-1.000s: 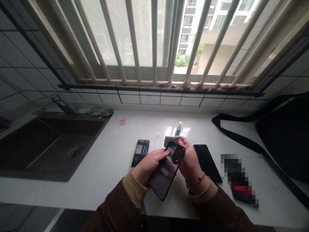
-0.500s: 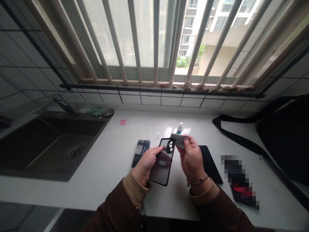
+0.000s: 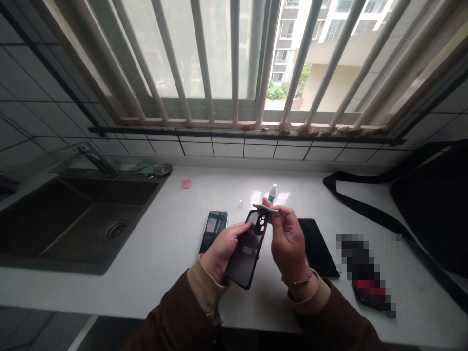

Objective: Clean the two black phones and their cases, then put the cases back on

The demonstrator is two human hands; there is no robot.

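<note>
Left hand (image 3: 224, 248) fingers curled gripping; right hand (image 3: 287, 239) fingers pinched.

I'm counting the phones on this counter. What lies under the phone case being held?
The phone case, held in the left hand, hovers over bare white counter. A phone lies just left, another right. The spot directly beneath case and hands is covered.

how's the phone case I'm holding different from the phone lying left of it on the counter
The phone case is gripped in the left hand, tilted above the counter; the phone lies flat, untouched. The case shows camera cutouts; the phone shows a glossy, reflective face. Both are dark slim rectangles.
</note>
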